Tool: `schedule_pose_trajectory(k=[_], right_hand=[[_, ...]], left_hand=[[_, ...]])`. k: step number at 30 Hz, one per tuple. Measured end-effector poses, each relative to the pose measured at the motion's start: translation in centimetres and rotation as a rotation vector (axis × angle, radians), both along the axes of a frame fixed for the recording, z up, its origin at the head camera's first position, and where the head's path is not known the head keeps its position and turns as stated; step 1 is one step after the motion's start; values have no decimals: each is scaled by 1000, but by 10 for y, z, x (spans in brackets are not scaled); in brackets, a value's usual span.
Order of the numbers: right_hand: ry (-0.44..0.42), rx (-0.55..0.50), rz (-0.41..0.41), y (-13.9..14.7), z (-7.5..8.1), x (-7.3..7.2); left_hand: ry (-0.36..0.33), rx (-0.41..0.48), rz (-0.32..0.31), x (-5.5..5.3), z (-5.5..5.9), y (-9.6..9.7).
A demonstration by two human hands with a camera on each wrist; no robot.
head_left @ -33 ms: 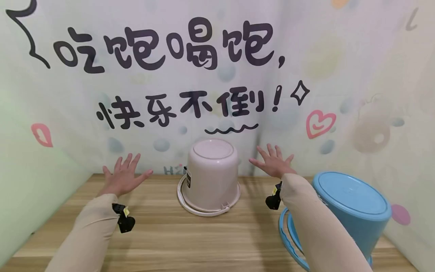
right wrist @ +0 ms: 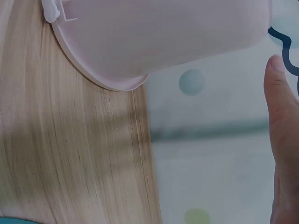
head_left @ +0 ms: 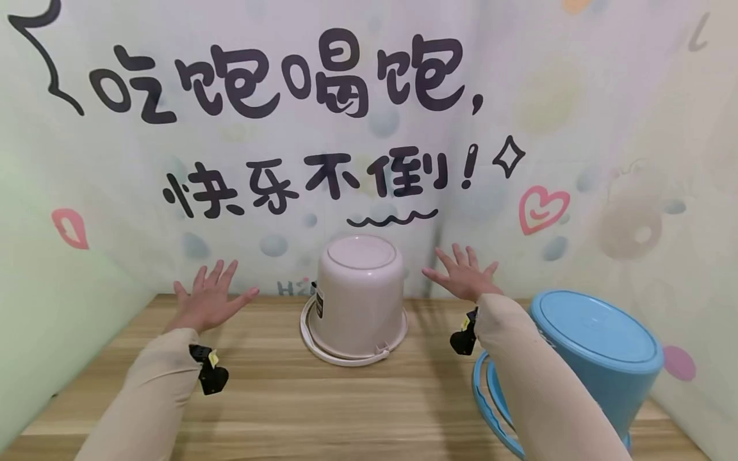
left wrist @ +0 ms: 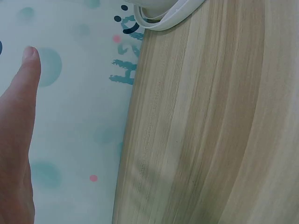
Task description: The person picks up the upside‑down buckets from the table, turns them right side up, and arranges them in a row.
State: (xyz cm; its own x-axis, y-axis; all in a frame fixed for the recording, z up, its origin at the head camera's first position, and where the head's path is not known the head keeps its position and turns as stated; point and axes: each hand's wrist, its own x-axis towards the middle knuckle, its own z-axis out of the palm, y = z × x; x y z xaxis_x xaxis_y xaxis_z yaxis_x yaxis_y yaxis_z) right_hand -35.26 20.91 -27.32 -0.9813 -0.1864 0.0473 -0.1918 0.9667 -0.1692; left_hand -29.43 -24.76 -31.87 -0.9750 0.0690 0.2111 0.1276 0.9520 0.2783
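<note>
A pale pink bucket (head_left: pixel 360 301) stands upside down on the wooden table (head_left: pixel 323 416), its handle lying round the rim. To its left, my left hand (head_left: pixel 209 301) is held up with fingers spread and nothing in it. My right hand (head_left: pixel 464 275), fingers also spread, is on the other side of the bucket and apart from it. A blue bucket (head_left: pixel 599 339) sits upside down at the right, partly covered by my right sleeve. In the right wrist view the pink bucket (right wrist: pixel 163 37) shows its side, with my right thumb (right wrist: pixel 279 93) near its base.
Behind the table hangs a pale cloth (head_left: pixel 369 141) printed with dark lettering, hearts and dots. The blue bucket's handle (head_left: pixel 490 416) lies out on the table beneath my right forearm. Each wrist carries a small black camera (head_left: pixel 213 378).
</note>
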Motion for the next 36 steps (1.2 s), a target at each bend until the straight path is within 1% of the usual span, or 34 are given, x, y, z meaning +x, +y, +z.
schedule_pose_trajectory(k=[5,7,9,10,11,12,16,18,20,22,26,28,33,36], right_hand=[[-20,14,1,-1,0,1],[-27,11,16,-1,-1,1],[-27,6,49,-2,-2,2],[-26,3,72,-2,-3,3],[-5,5,112,-2,-4,4],[-4,-5,145,-3,-5,5],[-41,-61,274,-10,-13,6],[-88,-92,308,-15,-20,6],[-104,-99,339,-21,-26,8],[-117,-92,352,-26,-33,10],[-136,-71,372,-35,-48,16],[-121,-46,406,-38,-54,19],[-87,-39,474,-41,-66,20],[-85,-62,487,-44,-71,19]], left_hand=[[-12,-1,-20,0,2,2],[-10,-2,-42,0,3,3],[8,9,-74,-1,3,6],[13,17,-94,-1,3,9],[19,25,-117,-2,3,11],[25,40,-142,-2,2,14],[35,71,-258,-3,0,25],[52,77,-323,-3,-4,31],[67,76,-383,-3,-9,39],[63,90,-427,-3,-15,47],[30,111,-482,-1,-29,64],[30,108,-519,-1,-34,73],[24,111,-604,1,-45,92],[2,122,-619,3,-50,101]])
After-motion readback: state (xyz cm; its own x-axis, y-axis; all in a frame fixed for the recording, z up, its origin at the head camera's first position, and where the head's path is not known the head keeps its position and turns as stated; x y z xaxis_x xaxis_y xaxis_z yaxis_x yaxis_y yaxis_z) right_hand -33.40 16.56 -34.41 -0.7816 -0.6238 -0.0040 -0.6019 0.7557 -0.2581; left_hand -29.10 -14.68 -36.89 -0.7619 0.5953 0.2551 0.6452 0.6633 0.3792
